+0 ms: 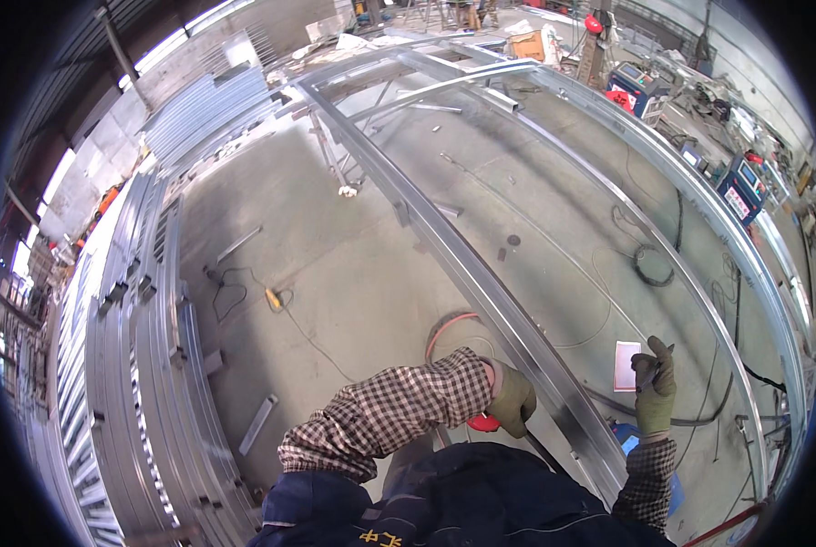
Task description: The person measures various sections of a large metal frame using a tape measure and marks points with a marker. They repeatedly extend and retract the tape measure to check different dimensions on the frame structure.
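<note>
My left hand, in an olive work glove, bends down beside a long steel beam. Its fingers curl closed over something mostly hidden; a bit of a red object shows under the wrist, and a dark cable or rod runs out below the palm. To the right of the beam my right hand, gloved the same, pinches the edge of a small pale rectangular card with a reddish border. One of its fingers points up. Checked sleeves cover both forearms.
Stacked steel profiles line the left side. A curved rail and outer beams frame the right. Welding machines stand far right. Cables, a coiled hose, a yellow-handled tool and a short metal piece lie on the floor.
</note>
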Demonstrator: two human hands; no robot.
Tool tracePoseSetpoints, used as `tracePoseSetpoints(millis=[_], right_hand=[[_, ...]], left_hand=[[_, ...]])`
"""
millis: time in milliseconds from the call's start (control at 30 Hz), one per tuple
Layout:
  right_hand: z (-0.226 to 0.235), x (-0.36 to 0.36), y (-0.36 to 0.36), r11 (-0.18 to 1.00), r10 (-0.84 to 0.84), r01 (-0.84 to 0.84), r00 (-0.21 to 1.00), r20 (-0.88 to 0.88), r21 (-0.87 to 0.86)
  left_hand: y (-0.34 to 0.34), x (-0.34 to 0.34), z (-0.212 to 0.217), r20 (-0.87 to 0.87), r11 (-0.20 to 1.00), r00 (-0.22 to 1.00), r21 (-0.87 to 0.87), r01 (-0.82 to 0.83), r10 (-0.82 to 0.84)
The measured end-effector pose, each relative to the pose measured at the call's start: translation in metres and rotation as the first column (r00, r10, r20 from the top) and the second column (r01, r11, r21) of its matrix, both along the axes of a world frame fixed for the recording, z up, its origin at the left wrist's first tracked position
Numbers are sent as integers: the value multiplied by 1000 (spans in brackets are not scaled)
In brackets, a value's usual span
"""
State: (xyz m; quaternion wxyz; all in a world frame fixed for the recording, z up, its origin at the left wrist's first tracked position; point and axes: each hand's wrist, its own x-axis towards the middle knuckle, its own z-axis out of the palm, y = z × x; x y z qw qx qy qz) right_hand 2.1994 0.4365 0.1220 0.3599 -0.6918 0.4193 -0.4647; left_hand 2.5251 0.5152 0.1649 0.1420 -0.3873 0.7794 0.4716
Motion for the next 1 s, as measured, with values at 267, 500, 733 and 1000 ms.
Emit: tracePoseSetpoints(millis=[267,500,733,1000], right_hand=[[59,204,-15,1000,-11,9,992,-127,-14],[47,368,-80,998,-68,66,990,-120,-18],[43,551,-172,999,12,-10,998,-56,46],[50,728,-255,998,26,-20,993,-116,55]], left_hand=[[-70,189,29,22,993,998,-101,59,-57],[-151,346,5,19,1000,1000,-14,-17,17],[-238,510,4,20,999,999,12,-39,39],[-325,692,-5,43,999,998,-12,-38,39]])
